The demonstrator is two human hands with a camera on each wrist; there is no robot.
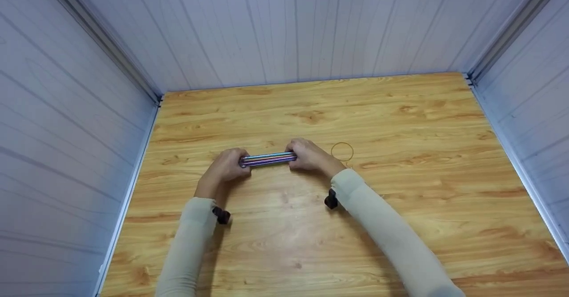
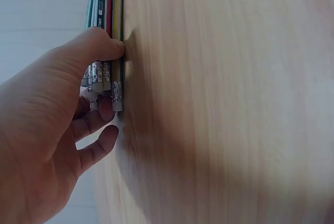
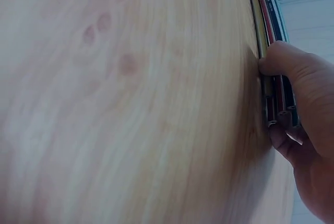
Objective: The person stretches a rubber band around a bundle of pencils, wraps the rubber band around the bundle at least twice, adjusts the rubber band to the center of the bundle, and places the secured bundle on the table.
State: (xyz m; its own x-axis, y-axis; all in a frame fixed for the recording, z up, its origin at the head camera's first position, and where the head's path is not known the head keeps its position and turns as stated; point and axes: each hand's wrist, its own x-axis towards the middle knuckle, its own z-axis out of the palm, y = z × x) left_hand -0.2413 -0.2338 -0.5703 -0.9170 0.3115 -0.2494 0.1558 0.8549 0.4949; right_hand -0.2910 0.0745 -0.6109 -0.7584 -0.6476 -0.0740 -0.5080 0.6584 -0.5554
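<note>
A bundle of several pencils (image 1: 269, 158) in mixed colours lies crosswise between both hands, near the middle of the table. My left hand (image 1: 227, 164) grips the eraser end; in the left wrist view its thumb lies over the pencils (image 2: 108, 10), and metal ferrules with white erasers stick out below. At the other end my right hand (image 1: 310, 155) holds the bundle between thumb and fingers. The right wrist view shows the unsharpened tips (image 3: 282, 110) at slightly uneven heights beside that hand (image 3: 313, 83).
A thin yellow rubber band (image 1: 342, 143) lies on the wooden table (image 1: 293, 234) just right of my right hand. Pale panel walls (image 1: 275, 30) enclose the table at the back and both sides. A small black device (image 1: 221, 215) sits at each wrist.
</note>
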